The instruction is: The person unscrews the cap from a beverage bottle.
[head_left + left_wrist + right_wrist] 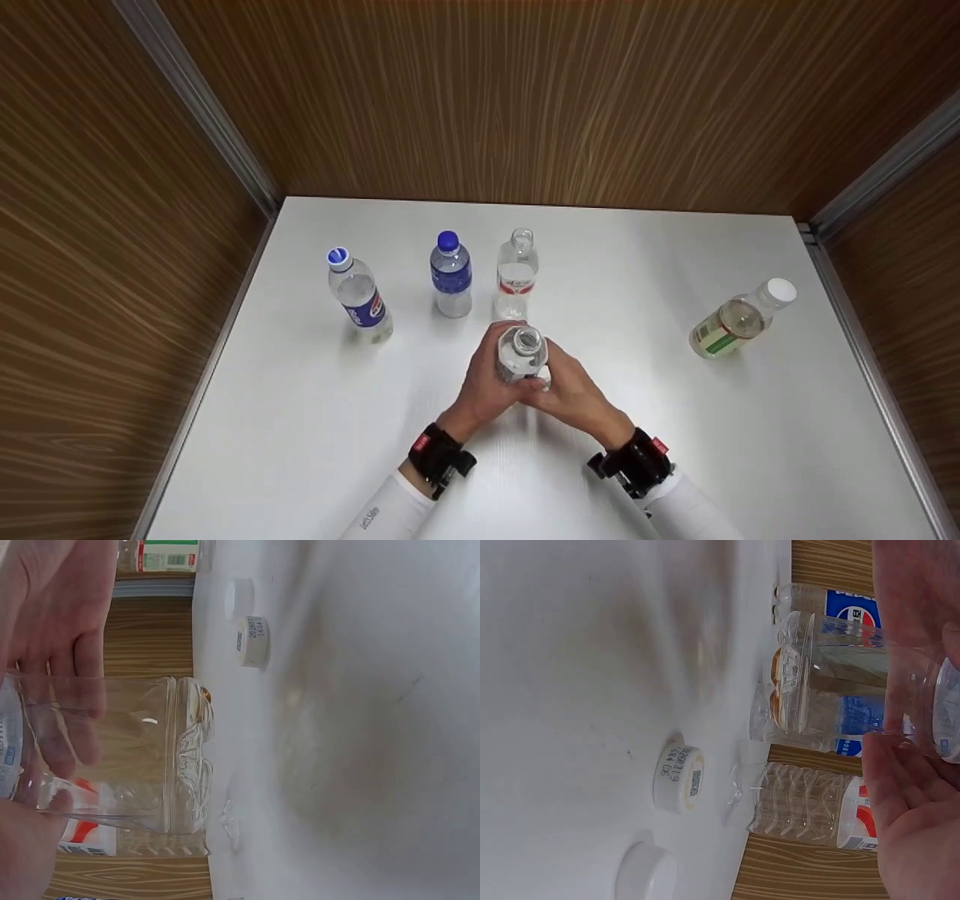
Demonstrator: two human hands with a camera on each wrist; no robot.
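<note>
A clear, uncapped plastic bottle (523, 354) stands upright between my two hands, its mouth facing up. My left hand (484, 379) grips it from the left, the thumb across its near side. From the right, my right hand (574, 386) holds the same bottle with its fingers around the side. In the left wrist view the bottle's see-through lower part (135, 750) shows below the hands, its base close over the table. Two white bottle caps lie near it: a printed cap (679, 778) and a plain cap (646, 874).
Behind the hands stands an uncapped bottle with a red-and-white label (516, 277). Left of it are a blue-capped bottle (451, 279) and a Pepsi bottle (364, 304). A white-capped bottle with a green label (726, 330) stands far right. Wood-grain panels (525, 105) border the white table (300, 420).
</note>
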